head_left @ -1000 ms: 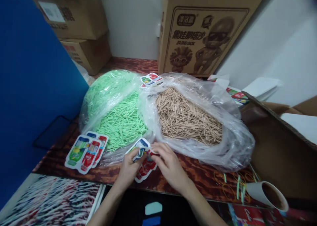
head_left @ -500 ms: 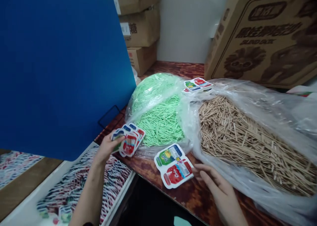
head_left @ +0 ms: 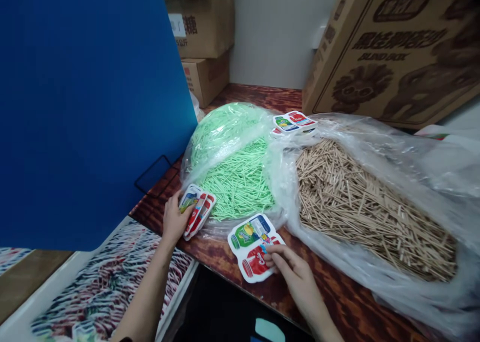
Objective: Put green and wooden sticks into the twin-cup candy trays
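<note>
My left hand [head_left: 176, 221] is closed on a small stack of white-edged packets [head_left: 201, 213] with blue, green and red bottle prints, at the near left corner of the green sticks [head_left: 240, 179]. My right hand [head_left: 291, 268] has its fingertips pressed on the right edge of a double packet [head_left: 245, 236], printed with a green bottle and a red cola bottle. That packet lies face up on the brown table [head_left: 219, 249]; my thumb's grip on it is partly hidden.
Brown sticks [head_left: 360, 207] fill a clear bag on the right. More packets [head_left: 292, 122] lie on the plastic behind. A blue board [head_left: 93, 107] stands left, above a white tray [head_left: 183, 277] of packets. Cartons [head_left: 210, 27] and a large box [head_left: 390, 57] are at the back.
My right hand has moved left from beside the double packet onto its red half. My left hand has shifted its hold on the stack, and the whole view has moved slightly.
</note>
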A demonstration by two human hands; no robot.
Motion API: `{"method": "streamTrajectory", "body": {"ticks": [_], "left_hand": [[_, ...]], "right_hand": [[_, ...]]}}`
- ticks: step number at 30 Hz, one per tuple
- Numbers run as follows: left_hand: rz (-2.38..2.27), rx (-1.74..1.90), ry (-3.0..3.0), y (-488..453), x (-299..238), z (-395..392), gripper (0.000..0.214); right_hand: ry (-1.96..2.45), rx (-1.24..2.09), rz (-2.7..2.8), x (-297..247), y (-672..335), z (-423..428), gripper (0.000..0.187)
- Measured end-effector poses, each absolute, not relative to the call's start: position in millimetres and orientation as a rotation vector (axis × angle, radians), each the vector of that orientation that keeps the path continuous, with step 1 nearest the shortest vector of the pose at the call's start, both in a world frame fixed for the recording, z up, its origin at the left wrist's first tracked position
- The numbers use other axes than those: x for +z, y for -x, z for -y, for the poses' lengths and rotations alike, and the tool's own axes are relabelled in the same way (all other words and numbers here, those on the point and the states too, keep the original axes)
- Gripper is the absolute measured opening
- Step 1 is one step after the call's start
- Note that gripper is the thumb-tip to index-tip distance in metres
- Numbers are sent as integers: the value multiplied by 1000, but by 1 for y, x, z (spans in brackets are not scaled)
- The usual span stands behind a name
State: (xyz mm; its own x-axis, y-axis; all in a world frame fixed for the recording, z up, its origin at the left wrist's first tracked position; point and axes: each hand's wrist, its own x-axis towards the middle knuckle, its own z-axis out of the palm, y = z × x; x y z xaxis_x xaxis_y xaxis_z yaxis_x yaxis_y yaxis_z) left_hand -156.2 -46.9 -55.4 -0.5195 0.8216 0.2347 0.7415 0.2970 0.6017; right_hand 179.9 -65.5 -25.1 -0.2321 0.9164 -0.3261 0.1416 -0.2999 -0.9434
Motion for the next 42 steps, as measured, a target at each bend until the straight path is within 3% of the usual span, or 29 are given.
{"method": "streamTrajectory", "body": {"ticks": [5,9,17,21,26,30,36,42], "left_hand": [[-2614,794,-1390,151,-53,42,48],[-2789,901,-1163,135,-54,43,51],[-2623,1104,-1177,136,-54,50,55],[-2608,1222,-1204,135,-54,56,54],[-2610,1264,-1226,130,-58,55,55],[-2606,1253,-1358,126,-60,45,56],[-2528,1222,-1594,134,-58,11,57],[-2590,1224,-1539,141,-54,10,54]], "right_hand": [[1379,1500,1411,-8,-174,46,35],[1240,1274,1601,-2,-144,8,23],[1273,777,1807,-28,-146,-71,28],[1238,623,1987,-21,-149,-62,22],[1278,157,2513,-12,-113,-39,14],[1313,-146,2731,-14,-90,-41,20],[1183,-152,2816,-8,-93,-58,20],[1449,147,2641,7,-105,-86,18]]}}
